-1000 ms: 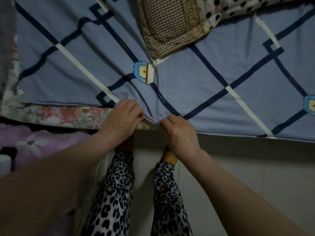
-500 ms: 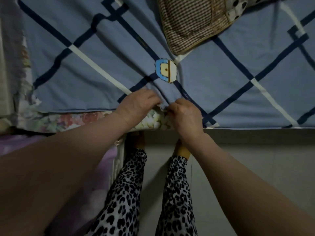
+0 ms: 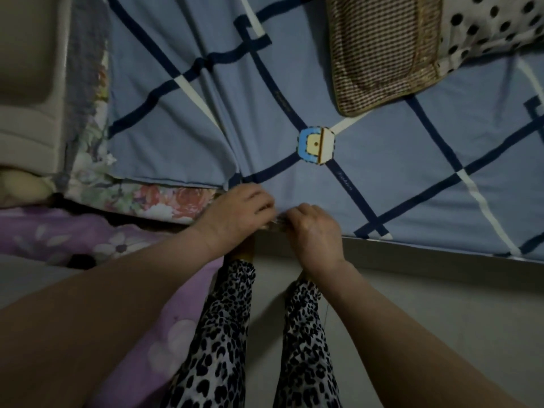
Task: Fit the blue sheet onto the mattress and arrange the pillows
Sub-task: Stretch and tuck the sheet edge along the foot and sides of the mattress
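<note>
1. Floral mattress cover (image 3: 153, 198): left, near edge of the bed, showing bare below the sheet's hem. Risk: this stretch looks untucked, and a pull further right could draw the hem higher and bare more of it.

2. Blue sheet (image 3: 412, 178): lies across the top of the mattress, hem running along the near edge; creases fan away from the point where the hands meet. Risk: hauling at one spot only may deepen these folds and leave the grid pattern skewed.

3. Left hand (image 3: 238, 213): at the near edge, just left of centre, fingers curled down onto the hem; the grip appears to pinch cloth, fingertips hidden. Risk: a thin pinch may slip off the hem under tension.

4. Right hand (image 3: 315, 231): just beside the left, nearly touching, fingers curled over the sheet's edge, pinching it at the mattress side. Risk: with both hands so close, the rest of the edge gets no pull.

5. Checked pillow (image 3: 382, 51): far right, resting on the sheet, a polka-dot pillow (image 3: 488, 22) beyond it. Risk: their weight pins the cloth; tugging could drag them askew.
</note>
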